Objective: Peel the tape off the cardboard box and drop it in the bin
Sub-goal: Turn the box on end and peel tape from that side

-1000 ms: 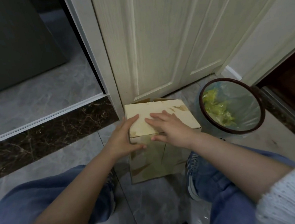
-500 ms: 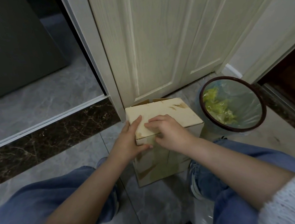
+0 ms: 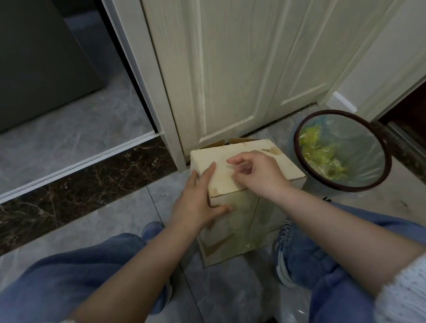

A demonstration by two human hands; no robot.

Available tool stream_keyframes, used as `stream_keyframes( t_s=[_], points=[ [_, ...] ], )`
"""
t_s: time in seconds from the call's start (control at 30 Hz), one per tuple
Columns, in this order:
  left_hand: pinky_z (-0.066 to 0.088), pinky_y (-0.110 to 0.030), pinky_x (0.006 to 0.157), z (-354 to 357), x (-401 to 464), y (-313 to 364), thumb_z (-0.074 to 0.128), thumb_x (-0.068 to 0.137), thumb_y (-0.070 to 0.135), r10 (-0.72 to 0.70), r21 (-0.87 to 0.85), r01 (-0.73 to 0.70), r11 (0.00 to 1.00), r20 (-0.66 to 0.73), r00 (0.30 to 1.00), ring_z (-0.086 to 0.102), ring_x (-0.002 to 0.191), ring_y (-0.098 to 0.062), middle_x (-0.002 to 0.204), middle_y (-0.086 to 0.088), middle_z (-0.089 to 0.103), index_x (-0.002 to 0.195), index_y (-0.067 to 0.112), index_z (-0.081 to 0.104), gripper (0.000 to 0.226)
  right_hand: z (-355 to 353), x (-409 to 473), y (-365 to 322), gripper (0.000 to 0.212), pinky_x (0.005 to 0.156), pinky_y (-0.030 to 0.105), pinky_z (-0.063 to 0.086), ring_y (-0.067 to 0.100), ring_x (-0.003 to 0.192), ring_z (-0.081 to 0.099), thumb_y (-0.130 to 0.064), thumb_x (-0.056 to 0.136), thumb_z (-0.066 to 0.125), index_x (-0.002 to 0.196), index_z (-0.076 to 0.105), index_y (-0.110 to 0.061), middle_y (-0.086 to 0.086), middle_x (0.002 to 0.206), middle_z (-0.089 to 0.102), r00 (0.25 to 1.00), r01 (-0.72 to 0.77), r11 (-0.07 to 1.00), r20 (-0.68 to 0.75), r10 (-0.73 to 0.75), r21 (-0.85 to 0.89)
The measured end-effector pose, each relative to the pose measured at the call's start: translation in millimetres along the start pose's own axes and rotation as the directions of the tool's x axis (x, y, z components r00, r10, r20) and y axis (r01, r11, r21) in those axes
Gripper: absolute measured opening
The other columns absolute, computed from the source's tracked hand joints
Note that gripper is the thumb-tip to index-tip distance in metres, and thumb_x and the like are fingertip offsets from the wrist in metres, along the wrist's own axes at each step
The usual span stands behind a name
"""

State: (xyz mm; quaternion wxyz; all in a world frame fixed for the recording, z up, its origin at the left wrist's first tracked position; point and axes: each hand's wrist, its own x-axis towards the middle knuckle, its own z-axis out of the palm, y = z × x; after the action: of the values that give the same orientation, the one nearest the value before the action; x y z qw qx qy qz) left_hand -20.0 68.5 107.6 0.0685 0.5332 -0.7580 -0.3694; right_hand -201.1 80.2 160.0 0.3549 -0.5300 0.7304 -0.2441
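— While my left hand (image 3: 200,201) braces the pale, matte-topped cardboard box (image 3: 247,179) at its near left corner, thumb across the front and fingers straight on top, where does the peel stand?

— I judge it barely begun. My right hand (image 3: 259,175) hovers over the lid with fingers curled as if picking at an edge; whether that grip has any tape pinched, I cannot tell.

— Where's the tape?

— Glossy clear film (image 3: 240,223) seems to cover the box's front face. The box stands on grey marbled floor tiles (image 3: 109,222), between my knees.

— Next?

— Lift a loose end, pull steadily, then reach right to the round dark-rimmed bin (image 3: 385,172), lined with thin plastic, just beside the box.
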Motion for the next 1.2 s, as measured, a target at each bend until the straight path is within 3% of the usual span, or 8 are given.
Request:
stream_keyframes(
  t_s=[0.2,0.4,0.53,0.63,0.7,0.87,1.03,1.2],
  points=[
    [0.027,-0.042,0.123,0,-3,3,0.089,0.068,0.049,-0.004,-0.014,0.004,1.0,-0.007,1.0,0.021,0.153,-0.025,0.169,-0.007,0.017,0.163,0.032,0.003,0.13,-3,3,4,0.019,0.087,0.016,0.042,0.002,0.087,0.056,-0.015,0.09,0.072,0.108,0.076,-0.017,-0.007,0.109,0.063,0.999,0.007,0.995,-0.043,-0.012,-0.097],
    [0.026,-0.041,0.123,-2,-4,6,0.09,0.068,0.047,-0.006,-0.01,0.006,1.0,-0.001,1.0,0.021,0.153,-0.024,0.169,-0.007,0.017,0.164,0.029,0.001,0.131,-7,3,1,0.012,0.087,0.023,0.046,0.003,0.088,0.057,-0.018,0.093,0.067,0.094,0.079,-0.02,-0.013,0.092,0.069,1.0,0.02,0.991,0.018,-0.017,-0.135],
    [0.028,-0.043,0.123,-4,-3,5,0.089,0.069,0.048,-0.011,-0.013,0.011,1.0,0.003,1.0,0.022,0.153,-0.026,0.168,-0.008,0.017,0.164,0.029,0.0,0.131,-12,12,3,0.018,0.084,0.022,0.048,0.008,0.097,0.062,-0.02,0.092,0.069,0.079,0.075,-0.032,-0.013,0.094,0.072,0.988,-0.107,0.994,0.115,0.103,0.029],
    [0.029,-0.043,0.123,-5,-3,5,0.089,0.071,0.047,-0.001,-0.016,0.001,1.0,0.012,1.0,0.023,0.152,-0.026,0.168,-0.008,0.018,0.164,0.029,0.0,0.129,-15,16,5,0.017,0.072,0.021,0.051,0.016,0.099,0.065,-0.019,0.09,0.073,0.076,0.077,-0.029,-0.006,0.096,0.073,0.966,-0.228,0.951,0.169,0.194,0.208],
    [0.029,-0.043,0.123,-5,-3,6,0.089,0.071,0.047,0.003,-0.015,-0.003,1.0,0.011,1.0,0.023,0.152,-0.026,0.168,-0.008,0.018,0.164,0.029,0.001,0.129,-17,18,8,0.013,0.077,0.026,0.055,0.021,0.103,0.066,-0.018,0.088,0.074,0.079,0.079,-0.026,-0.002,0.099,0.074,0.952,-0.279,0.92,0.206,0.228,0.275],
    [0.026,-0.045,0.124,-3,-1,4,0.09,0.069,0.047,0.022,-0.023,-0.022,0.999,0.023,0.999,0.018,0.154,-0.026,0.169,-0.008,0.015,0.164,0.029,0.0,0.131,-19,20,4,0.01,0.096,0.038,0.055,0.012,0.098,0.066,-0.03,0.077,0.082,0.086,0.082,-0.025,-0.01,0.092,0.075,0.962,-0.223,0.97,0.185,0.203,0.093],
    [0.026,-0.044,0.124,-2,0,3,0.09,0.068,0.048,0.035,-0.018,-0.034,0.999,0.029,0.999,0.017,0.154,-0.026,0.169,-0.009,0.014,0.163,0.029,0.0,0.132,-18,11,-6,0.021,0.081,0.02,0.045,-0.002,0.081,0.058,-0.034,0.073,0.086,0.091,0.079,-0.026,-0.019,0.08,0.066,0.983,-0.065,0.989,0.162,0.086,-0.132],
    [0.024,-0.041,0.125,-1,2,3,0.09,0.068,0.047,0.055,-0.015,-0.055,0.998,0.027,0.998,0.016,0.155,-0.024,0.169,-0.011,0.014,0.163,0.028,0.0,0.132,-13,14,-2,0.009,0.078,0.025,0.046,0.007,0.085,0.061,-0.029,0.08,0.082,0.075,0.075,-0.028,-0.011,0.084,0.071,0.986,-0.062,0.993,0.148,0.076,-0.098]
  ],
)
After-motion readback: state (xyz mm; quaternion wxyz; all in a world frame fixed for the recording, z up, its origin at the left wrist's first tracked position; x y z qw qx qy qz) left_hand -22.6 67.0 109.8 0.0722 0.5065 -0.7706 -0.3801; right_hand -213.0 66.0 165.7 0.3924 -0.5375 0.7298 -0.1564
